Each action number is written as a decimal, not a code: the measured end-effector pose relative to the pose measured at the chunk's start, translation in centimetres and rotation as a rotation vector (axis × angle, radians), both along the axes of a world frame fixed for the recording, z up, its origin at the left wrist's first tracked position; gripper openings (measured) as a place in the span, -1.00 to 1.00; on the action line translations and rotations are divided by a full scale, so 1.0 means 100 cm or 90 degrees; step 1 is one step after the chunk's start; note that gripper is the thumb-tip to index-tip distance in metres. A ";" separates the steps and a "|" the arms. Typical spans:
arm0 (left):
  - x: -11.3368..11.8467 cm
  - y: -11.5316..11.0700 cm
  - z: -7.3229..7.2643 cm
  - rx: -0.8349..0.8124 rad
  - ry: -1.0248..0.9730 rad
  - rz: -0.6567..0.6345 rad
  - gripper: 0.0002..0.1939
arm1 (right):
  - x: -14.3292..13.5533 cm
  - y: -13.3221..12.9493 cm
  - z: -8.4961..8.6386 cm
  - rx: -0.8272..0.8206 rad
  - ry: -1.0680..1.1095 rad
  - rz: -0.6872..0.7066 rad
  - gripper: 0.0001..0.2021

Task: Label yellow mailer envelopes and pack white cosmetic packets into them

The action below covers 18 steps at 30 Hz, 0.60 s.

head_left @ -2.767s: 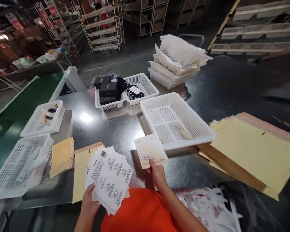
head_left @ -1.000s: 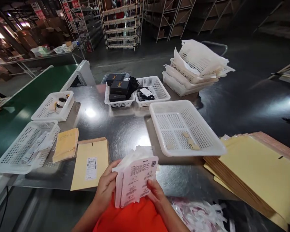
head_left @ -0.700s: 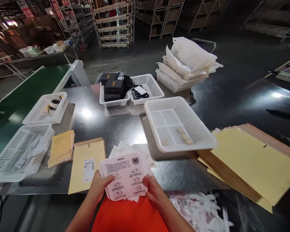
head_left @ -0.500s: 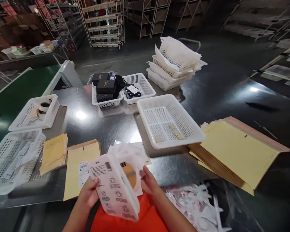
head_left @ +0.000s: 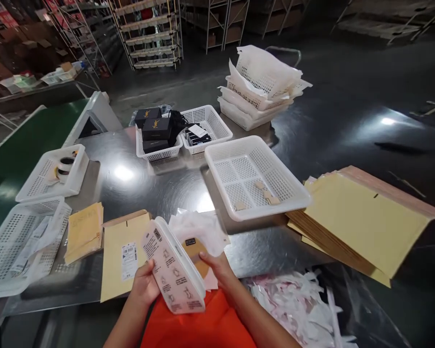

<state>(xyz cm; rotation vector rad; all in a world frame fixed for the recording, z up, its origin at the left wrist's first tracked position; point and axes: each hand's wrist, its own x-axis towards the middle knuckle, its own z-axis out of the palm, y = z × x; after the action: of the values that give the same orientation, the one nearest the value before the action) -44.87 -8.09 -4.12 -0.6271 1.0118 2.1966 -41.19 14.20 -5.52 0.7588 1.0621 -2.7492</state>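
My left hand [head_left: 145, 284] grips the left edge of a flat white pack [head_left: 176, 270] printed with black text and small drawings. The pack is tilted, its printed face toward me. On its far side, my right hand [head_left: 220, 268] pinches a white sheet or pouch bearing a round gold-brown patch [head_left: 195, 249] with a black label; whether it is joined to the pack I cannot tell. Behind them lie thin white sheets [head_left: 199, 224]. Left of my left hand is a yellow padded envelope [head_left: 112, 263] with a white shipping label [head_left: 129, 261].
Right stands a pile of yellow envelopes [head_left: 377, 212]. Ahead, a white basket [head_left: 235, 215] holds several small tan pieces. Black boxes [head_left: 156, 129] fill another basket. More baskets [head_left: 39, 169] line the left, beside a green conveyor [head_left: 32, 140]. Paper strips [head_left: 293, 304] lie in a bag below right.
The white pack has turned more edge-on, and its top has moved to the right. My right thumb has moved onto the gold-brown patch. The view has shifted slightly.
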 end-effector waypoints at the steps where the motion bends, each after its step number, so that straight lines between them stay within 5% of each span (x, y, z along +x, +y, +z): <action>1: -0.001 0.003 0.002 -0.009 -0.023 0.016 -0.65 | -0.001 0.001 -0.003 -0.019 -0.020 -0.009 -0.33; 5: -0.014 -0.009 0.011 -0.052 -0.054 0.108 -0.52 | 0.004 0.022 -0.017 -0.093 -0.059 -0.025 -0.38; 11: -0.033 -0.057 0.016 -0.269 -0.037 0.250 -0.44 | 0.033 0.091 -0.041 -0.068 -0.169 -0.024 -0.64; 14: -0.038 -0.063 0.012 -0.369 0.009 0.242 -0.50 | 0.050 0.114 -0.052 -0.063 -0.196 0.005 -0.66; 18: -0.057 -0.046 0.003 -0.604 0.149 0.135 -0.67 | 0.061 0.118 -0.059 -0.056 -0.209 0.008 -0.65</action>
<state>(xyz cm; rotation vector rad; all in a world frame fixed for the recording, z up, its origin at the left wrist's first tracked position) -50.52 -12.68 -3.79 -0.9138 2.2279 1.8871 -35.07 25.96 -11.43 1.1341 0.8696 -2.5200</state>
